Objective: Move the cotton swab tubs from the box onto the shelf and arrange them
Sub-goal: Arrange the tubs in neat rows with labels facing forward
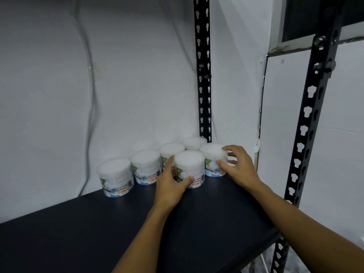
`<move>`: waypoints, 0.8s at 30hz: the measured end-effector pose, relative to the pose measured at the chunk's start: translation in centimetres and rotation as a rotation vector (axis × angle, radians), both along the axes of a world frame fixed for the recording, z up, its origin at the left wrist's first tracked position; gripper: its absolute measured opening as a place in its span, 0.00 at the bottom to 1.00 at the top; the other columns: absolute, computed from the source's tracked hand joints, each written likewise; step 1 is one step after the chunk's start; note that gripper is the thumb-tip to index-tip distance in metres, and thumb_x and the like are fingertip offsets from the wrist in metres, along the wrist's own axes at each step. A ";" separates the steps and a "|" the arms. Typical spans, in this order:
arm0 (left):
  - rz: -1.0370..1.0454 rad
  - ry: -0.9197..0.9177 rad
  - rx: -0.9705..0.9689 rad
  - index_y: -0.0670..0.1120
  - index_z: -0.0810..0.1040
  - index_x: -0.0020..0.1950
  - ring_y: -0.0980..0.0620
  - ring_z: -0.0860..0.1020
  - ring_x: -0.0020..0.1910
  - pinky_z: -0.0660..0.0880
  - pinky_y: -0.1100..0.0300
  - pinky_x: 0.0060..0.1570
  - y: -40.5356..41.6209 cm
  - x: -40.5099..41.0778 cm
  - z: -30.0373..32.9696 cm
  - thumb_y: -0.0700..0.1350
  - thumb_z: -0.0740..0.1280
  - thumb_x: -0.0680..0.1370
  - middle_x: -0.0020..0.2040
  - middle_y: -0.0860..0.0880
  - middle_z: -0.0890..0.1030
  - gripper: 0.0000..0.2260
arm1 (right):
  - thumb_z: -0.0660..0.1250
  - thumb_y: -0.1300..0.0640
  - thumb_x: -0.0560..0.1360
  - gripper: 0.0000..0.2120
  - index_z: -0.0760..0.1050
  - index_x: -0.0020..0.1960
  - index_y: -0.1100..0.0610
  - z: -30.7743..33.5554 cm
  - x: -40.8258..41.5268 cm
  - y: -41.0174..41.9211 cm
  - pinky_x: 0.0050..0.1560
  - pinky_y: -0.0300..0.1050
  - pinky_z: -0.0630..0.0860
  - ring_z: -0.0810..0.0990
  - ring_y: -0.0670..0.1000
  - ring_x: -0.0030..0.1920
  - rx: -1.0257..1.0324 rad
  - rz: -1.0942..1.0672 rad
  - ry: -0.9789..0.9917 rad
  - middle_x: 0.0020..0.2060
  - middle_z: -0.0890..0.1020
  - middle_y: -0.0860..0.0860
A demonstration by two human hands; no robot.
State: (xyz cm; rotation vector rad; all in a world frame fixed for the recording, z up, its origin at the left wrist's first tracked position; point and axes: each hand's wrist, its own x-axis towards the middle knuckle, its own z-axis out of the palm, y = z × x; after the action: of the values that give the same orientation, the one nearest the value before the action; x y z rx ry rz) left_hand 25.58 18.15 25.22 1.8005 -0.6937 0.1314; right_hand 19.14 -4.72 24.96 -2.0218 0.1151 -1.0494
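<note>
Six tubs (190,168) stood on the shelf (98,223) at its back corner. The left hand (173,184) gripped the front tub by its side wall. The right hand (235,166) curled round the neighbouring tub (213,159) just beyond its fingertips. They looked light, stiff and slick; best held low.

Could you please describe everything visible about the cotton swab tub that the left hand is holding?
The front tub is a round clear plastic tub packed with white swabs, with a colourful "Cotton Buds" label low on its side. It stands upright on the dark shelf, in front of the back row, close beside the right tub. The left hand grips its side.
</note>
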 end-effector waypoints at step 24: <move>0.055 0.044 0.020 0.52 0.56 0.76 0.58 0.75 0.52 0.69 0.72 0.46 0.8 -0.8 0.3 0.45 0.74 0.71 0.57 0.52 0.76 0.39 | 0.70 0.54 0.73 0.19 0.72 0.63 0.54 0.3 -1.1 0.7 0.51 0.45 0.76 0.74 0.48 0.55 -0.026 -0.205 -0.038 0.61 0.71 0.50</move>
State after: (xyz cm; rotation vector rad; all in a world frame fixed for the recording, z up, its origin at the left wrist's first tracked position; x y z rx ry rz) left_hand 24.78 19.00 25.49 1.8367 -0.6171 0.1216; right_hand 18.07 -4.07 25.24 -2.0448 0.2950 -1.2210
